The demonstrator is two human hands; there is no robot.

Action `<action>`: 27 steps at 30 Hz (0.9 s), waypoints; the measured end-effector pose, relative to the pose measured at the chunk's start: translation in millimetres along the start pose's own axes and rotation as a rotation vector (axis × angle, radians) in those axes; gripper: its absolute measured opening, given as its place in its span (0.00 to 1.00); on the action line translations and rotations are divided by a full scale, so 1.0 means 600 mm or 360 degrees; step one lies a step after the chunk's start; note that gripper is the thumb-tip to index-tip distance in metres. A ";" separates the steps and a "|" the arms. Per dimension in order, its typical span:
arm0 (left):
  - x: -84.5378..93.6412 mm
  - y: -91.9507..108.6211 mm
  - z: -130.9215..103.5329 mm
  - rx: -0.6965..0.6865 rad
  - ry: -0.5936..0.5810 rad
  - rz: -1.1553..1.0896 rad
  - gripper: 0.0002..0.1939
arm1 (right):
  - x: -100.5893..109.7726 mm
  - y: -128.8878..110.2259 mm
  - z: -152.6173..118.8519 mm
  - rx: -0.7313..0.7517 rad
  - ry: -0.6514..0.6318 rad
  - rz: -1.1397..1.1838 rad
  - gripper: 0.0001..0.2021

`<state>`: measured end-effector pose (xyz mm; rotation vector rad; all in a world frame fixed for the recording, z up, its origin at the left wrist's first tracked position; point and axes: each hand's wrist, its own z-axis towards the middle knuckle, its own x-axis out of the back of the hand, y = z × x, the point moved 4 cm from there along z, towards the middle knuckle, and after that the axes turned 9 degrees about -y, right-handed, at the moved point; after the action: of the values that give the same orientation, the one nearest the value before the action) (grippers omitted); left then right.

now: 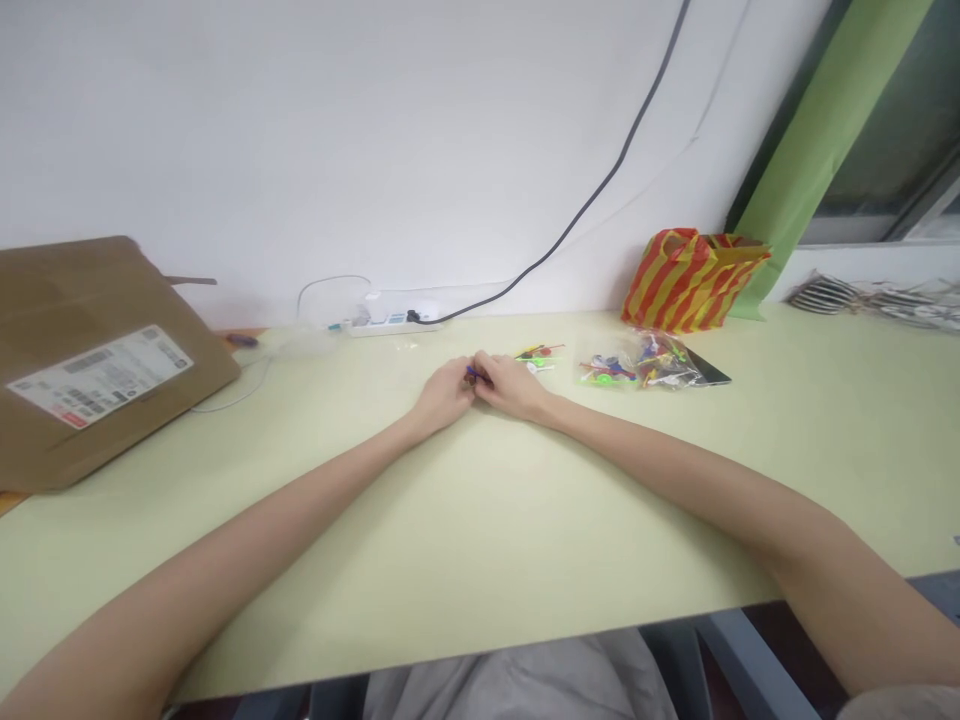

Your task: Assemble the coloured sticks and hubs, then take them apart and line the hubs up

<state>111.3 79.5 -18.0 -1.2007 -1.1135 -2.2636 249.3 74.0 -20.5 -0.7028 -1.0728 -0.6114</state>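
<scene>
My left hand [447,392] and my right hand [511,384] meet over the middle of the table, fingers closed around a small blue plastic piece [474,373]. Most of that piece is hidden by the fingers, so its exact kind does not show. Just behind and right of my right hand lie loose coloured plastic parts [538,355] in red, yellow, green and white. Farther right are clear bags [663,362] of similar bright parts, partly over a flat dark object [709,368].
A big cardboard box [105,350] with a shipping label stands at the left. Along the wall sits a white power strip [386,322] with a black cable [570,222] rising rightward. At back right are a red-and-yellow striped bag [686,282] and stacked flat items [825,294].
</scene>
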 end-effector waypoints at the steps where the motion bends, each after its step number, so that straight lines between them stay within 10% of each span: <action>1: -0.001 0.001 0.001 0.0009 -0.0013 0.0015 0.16 | 0.001 0.000 -0.001 -0.0004 -0.0002 0.0000 0.09; 27: 0.006 -0.032 0.007 0.0231 0.0094 0.0051 0.09 | 0.002 -0.010 -0.004 -0.0229 -0.0175 -0.0311 0.15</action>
<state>99.9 95.3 -23.2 -1.0801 -1.2045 -2.1395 246.2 68.3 -18.9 -0.7686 -1.2173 -0.8317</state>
